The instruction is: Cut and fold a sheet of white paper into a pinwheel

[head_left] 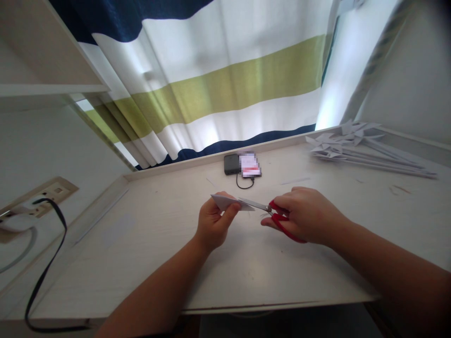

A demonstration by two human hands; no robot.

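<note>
At the frame's centre, the left hand [213,223] pinches folded paper [225,202], thumb [230,212] on top; just right, the right hand [305,213] grips red-handled scissors [277,218], blades [254,204] pointing left (tips at the paper). Both forearms [157,284] angle inward, from lower left and lower right, above the white desk [148,234].

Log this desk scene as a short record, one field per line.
Left grip: pinching folded paper
Right grip: holding red-handled scissors
Blades: pointing left, at the paper; contact unclear
Desk back: black box beside a blurred-out item
Desk right rear: heap of folded white paper pieces
Backdrop: striped curtain
</note>
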